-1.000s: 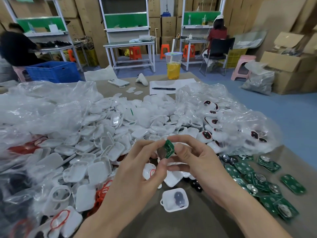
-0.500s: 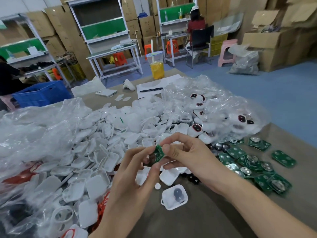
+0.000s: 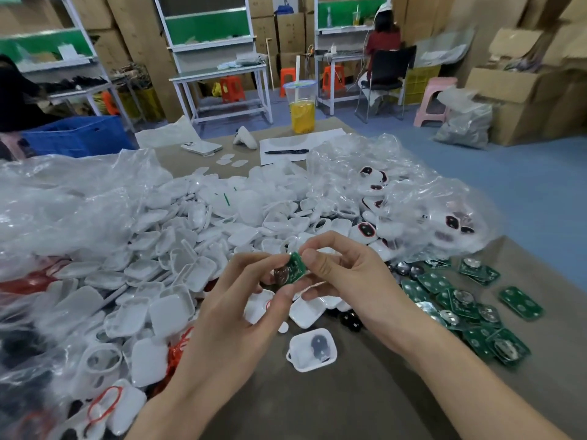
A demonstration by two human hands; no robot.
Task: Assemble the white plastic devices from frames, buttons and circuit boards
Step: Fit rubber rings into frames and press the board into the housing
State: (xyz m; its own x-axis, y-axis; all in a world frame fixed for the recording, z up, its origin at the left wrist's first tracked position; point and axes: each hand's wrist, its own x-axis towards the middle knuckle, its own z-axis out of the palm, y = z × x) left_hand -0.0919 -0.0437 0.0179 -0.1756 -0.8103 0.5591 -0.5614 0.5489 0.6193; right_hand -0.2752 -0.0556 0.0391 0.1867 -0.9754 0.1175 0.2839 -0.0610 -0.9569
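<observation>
in the head view, the person's left hand [image 3: 228, 315] and right hand [image 3: 349, 274] meet in the middle, above the brown table [image 3: 349, 404]. both hands pinch one small green circuit board [image 3: 297, 265] with thumb and curled fingers. the board is up in the air and tilted. a round silver battery [image 3: 281, 275] sits on the side facing the person.

this looks like the step of getting the board ready to go in. an open white frame [image 3: 313, 350] lies on the table at 5 o'clock from the hands, with a dark round button inside it. the next move likely calls for turning the board flat, matching it to the frame's shape and pressing it in gently.

the board looks thin, hard and flat. the frame is smooth, shiny plastic with round corners and a little loop. more green boards [image 3: 460, 308] lie at 3 o'clock. a big heap of white shells [image 3: 178, 249] spreads from 9 to 12 o'clock, beside crinkly clear bags [image 3: 413, 192].
</observation>
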